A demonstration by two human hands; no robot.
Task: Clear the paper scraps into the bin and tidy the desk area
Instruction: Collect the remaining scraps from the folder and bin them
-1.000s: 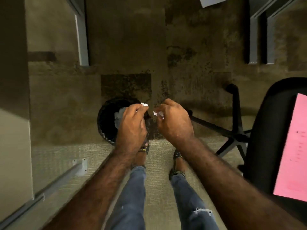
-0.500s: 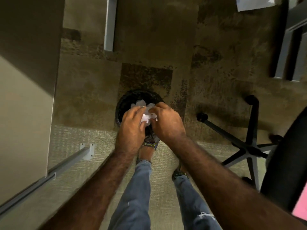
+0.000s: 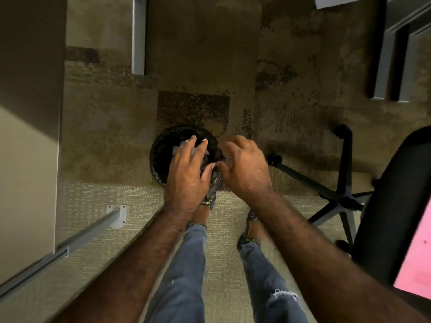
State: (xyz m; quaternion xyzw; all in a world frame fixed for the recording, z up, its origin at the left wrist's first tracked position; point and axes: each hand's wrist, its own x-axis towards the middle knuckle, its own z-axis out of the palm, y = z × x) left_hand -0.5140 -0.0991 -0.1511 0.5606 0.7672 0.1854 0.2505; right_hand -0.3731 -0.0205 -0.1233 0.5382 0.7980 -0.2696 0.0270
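A round black bin (image 3: pixel 163 150) stands on the carpet in front of my feet. Pale paper scraps (image 3: pixel 176 149) lie inside it, mostly hidden behind my left hand. My left hand (image 3: pixel 187 173) hovers over the bin's opening with its fingers spread and straight, holding nothing. My right hand (image 3: pixel 245 169) is beside it over the bin's right rim, fingers loosely curled downward, with no paper visible in it.
A black office chair (image 3: pixel 387 206) with a star base (image 3: pixel 342 197) stands at the right, a pink sheet (image 3: pixel 417 259) lying on its seat. A desk side panel (image 3: pixel 25 159) and metal rail (image 3: pixel 88 234) are at the left. A white sheet (image 3: pixel 335 1) lies at the top right.
Both hands held white scraps together over the bin; now the scraps are gone from the fingers, and both hands have opened and spread apart.
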